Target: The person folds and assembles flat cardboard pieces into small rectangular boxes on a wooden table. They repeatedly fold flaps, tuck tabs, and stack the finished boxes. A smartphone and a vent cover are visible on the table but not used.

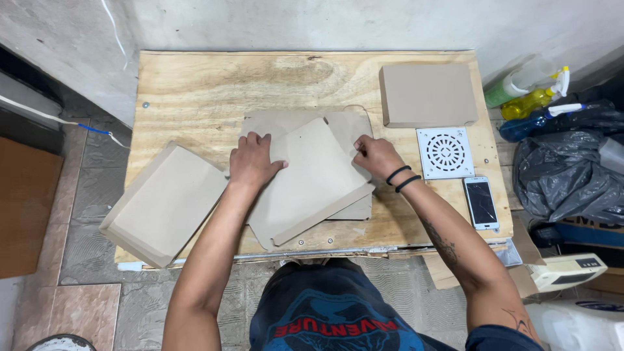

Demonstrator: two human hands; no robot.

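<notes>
Flatly, the left hand (252, 161) lies palm down with its fingers spread and pressed onto a brown cardboard sheet (312, 182), likely to pin it while the other side is worked. The right hand (377, 156) has its fingers curled together against the sheet's right edge, seemingly pinching or pushing a flap there; whether anything is caught between the fingertips I cannot tell. Two black bands (402, 179) circle that wrist. The sheet sits tilted on another flat cardboard piece (354, 127) near the middle of the tabletop, reaching toward its near edge.

A stack of folded cardboard (162, 205) lies at the near left corner, overhanging the edge a little, and a second stack (428, 94) rests near the far right corner, both within easy reach. Just beside that one, along the right edge, are a white round-patterned drain grate (445, 153) and a phone (481, 203) with a dark screen.

The plywood tabletop (208, 91) stands against a pale wall. Spray bottles (536, 97) and a dark plastic bag (562, 175) lie off its right edge, and tiled floor (84, 195) shows to the left.
</notes>
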